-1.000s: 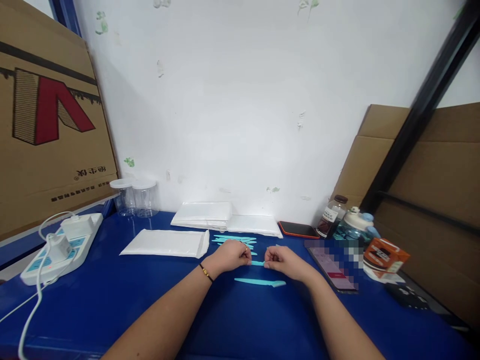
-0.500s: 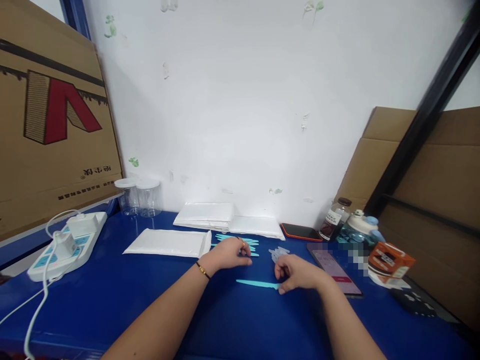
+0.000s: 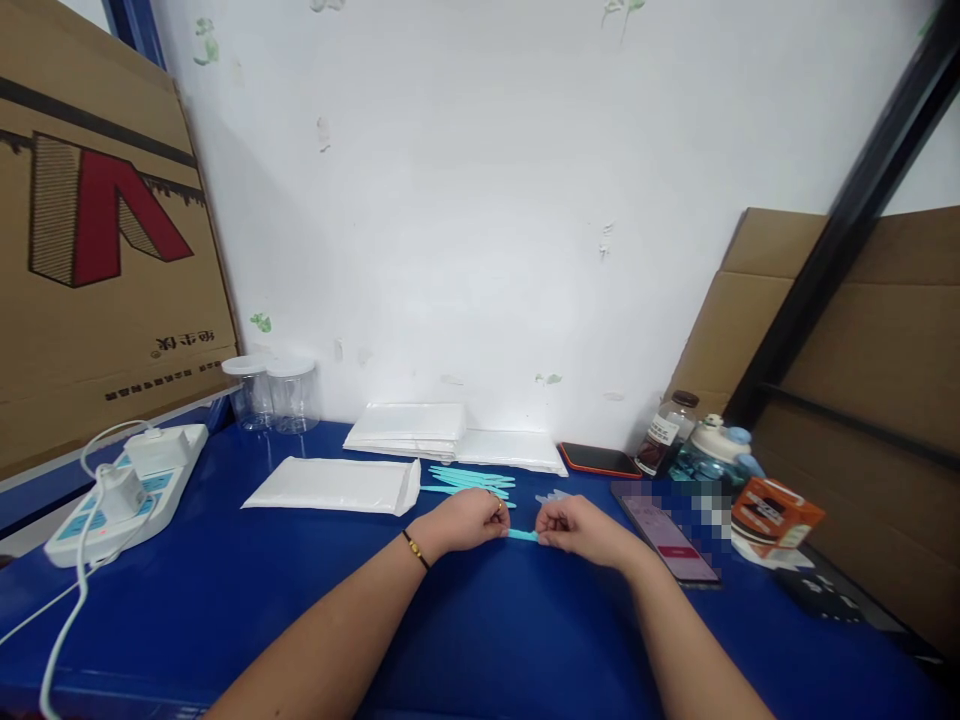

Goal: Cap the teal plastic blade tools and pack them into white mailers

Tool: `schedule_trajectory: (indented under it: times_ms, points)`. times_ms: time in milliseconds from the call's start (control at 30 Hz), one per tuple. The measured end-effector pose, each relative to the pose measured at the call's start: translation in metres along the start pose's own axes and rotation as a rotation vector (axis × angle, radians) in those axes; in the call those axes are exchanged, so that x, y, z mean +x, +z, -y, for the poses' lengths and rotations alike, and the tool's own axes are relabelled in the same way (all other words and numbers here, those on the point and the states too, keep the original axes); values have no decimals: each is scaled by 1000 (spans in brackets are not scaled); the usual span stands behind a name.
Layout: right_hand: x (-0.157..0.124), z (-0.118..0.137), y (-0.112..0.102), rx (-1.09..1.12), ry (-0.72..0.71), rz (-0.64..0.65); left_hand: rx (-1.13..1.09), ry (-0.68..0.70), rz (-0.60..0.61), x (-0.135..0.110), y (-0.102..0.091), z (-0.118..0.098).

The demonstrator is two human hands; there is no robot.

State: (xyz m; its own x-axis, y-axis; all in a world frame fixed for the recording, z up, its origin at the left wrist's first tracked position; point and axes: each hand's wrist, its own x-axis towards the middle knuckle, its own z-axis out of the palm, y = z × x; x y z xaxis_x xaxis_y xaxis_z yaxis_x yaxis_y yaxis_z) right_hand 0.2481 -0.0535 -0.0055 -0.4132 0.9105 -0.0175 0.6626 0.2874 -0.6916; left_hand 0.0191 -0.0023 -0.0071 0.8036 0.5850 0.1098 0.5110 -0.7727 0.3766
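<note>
Between my two hands stretches a slim turquoise eyebrow razor (image 3: 523,535), its ends hidden by my fingers. My left hand (image 3: 474,520) is closed in a pinch on its left part. The fingers of my right hand (image 3: 574,526) pinch the right end. Behind my left hand lies a loose pile of similar turquoise eyebrow razors (image 3: 469,478), partly covered by that hand. Small clear plastic pieces (image 3: 551,496) lie just behind my right hand and are mostly hidden. Left of the pile, a white plastic packet (image 3: 334,485) rests flat on the blue table (image 3: 480,640).
More white packets (image 3: 409,428) are stacked against the wall. At the right are a dark phone with an orange edge (image 3: 600,460), a larger phone (image 3: 667,540), bottles (image 3: 666,435) and an orange box (image 3: 776,515). Clear jars (image 3: 292,400) and a power strip (image 3: 127,500) stand left.
My right hand has taken hold of the razor that lay in front and moved left. My left hand has come forward and now pinches its other part.
</note>
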Motion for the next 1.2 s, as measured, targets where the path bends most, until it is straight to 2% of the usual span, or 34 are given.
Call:
schedule_trajectory:
  times_ms: [133,233,300,400,500,633,767,933,1200]
  points:
    - [-6,-15,-18,-88,37,-190,-19,-89,-56,-5,-15,12]
    - [-8,-26,-28,-201,129,-307,-159,-166,-36,-9,-23,22]
    - [-8,-28,-30,-272,148,-350,-280,-201,-14,-11,-24,24]
    - [-4,-25,-24,-321,85,-396,-402,-214,-8,-12,-24,21]
    - [3,-18,-12,-348,36,-358,-427,-198,-18,-12,-24,16]
    - [13,-13,3,-478,53,-293,-401,-182,-33,-11,-24,17]
    - [17,-9,10,-549,32,-286,-373,-171,-58,-11,-22,21]
    - [16,-10,14,-376,4,-259,-338,-183,-64,-11,-19,26]
    - [12,-12,9,-186,19,-175,-333,-295,123,-13,-20,31]
